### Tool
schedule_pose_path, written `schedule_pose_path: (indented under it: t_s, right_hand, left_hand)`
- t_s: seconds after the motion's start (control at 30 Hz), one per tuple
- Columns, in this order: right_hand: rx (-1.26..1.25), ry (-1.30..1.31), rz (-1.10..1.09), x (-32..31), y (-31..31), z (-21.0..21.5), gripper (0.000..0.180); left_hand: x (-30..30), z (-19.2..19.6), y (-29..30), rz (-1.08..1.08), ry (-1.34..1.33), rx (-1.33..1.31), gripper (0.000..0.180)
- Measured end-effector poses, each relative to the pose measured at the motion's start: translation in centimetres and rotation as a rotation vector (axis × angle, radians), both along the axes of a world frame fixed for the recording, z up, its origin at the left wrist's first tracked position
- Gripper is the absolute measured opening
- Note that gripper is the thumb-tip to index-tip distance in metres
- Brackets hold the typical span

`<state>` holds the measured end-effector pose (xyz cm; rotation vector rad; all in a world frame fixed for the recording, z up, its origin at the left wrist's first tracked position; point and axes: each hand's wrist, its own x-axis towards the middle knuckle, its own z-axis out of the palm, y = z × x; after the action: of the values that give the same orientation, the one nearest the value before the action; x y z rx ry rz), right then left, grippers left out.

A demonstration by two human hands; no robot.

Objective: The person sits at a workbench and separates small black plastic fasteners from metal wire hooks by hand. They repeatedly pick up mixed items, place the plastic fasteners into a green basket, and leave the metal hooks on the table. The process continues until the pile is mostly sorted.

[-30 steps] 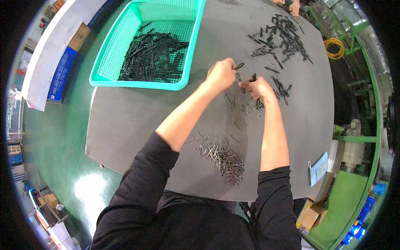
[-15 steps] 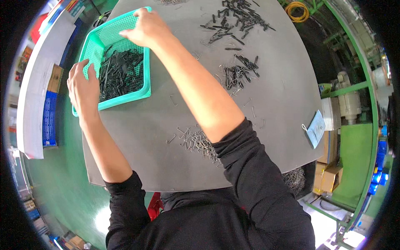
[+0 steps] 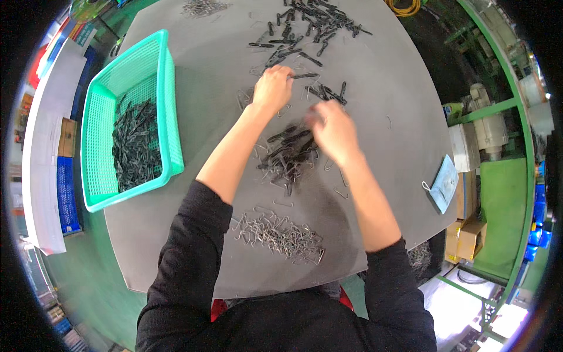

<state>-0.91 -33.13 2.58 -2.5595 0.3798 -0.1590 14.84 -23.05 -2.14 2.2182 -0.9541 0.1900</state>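
My left hand is over the table with its fingers curled down; what they hold, if anything, is hidden. Beside its fingertips lies a slim black clip-like piece. My right hand is smeared by motion at the upper right edge of a small heap of black pieces, with thin wire hooks mixed in. A few more black pieces lie just beyond this hand. Closer to me is a pile of bent silver wire hooks.
A green mesh basket holding many black pieces stands at the table's left edge. Toward the far side lie a wide spread of black pieces and another wire pile. A blue face mask rests at the right edge.
Both hands have left the basket and moved right to the middle of the table. Black pieces there now lie in a heap closer to me, with a few left behind.
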Motion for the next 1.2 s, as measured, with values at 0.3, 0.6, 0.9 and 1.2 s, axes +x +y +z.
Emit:
schedule_pose_path:
  t_s: [0.3,0.6,0.9,1.2]
  right_hand:
    - [-0.129,0.102,-0.292,8.9,-13.5,-6.3,0.024]
    - [-0.045,0.318,-0.140,7.3,-10.5,-2.5,0.049]
    - [-0.495,0.167,0.080,4.9,-5.6,-4.1,0.025]
    - [-0.088,0.241,0.042,2.6,-9.5,-3.7,0.026]
  left_hand:
    - [2.4,-1.7,-7.7,0.084,-0.027,0.285,0.021]
    - [2.3,-1.4,-1.9,0.226,-0.065,0.018,0.020]
    - [0.5,-2.0,-3.6,0.128,-0.118,0.318,0.028]
    - [0.9,1.8,-0.1,-0.069,0.777,-0.016,0.024]
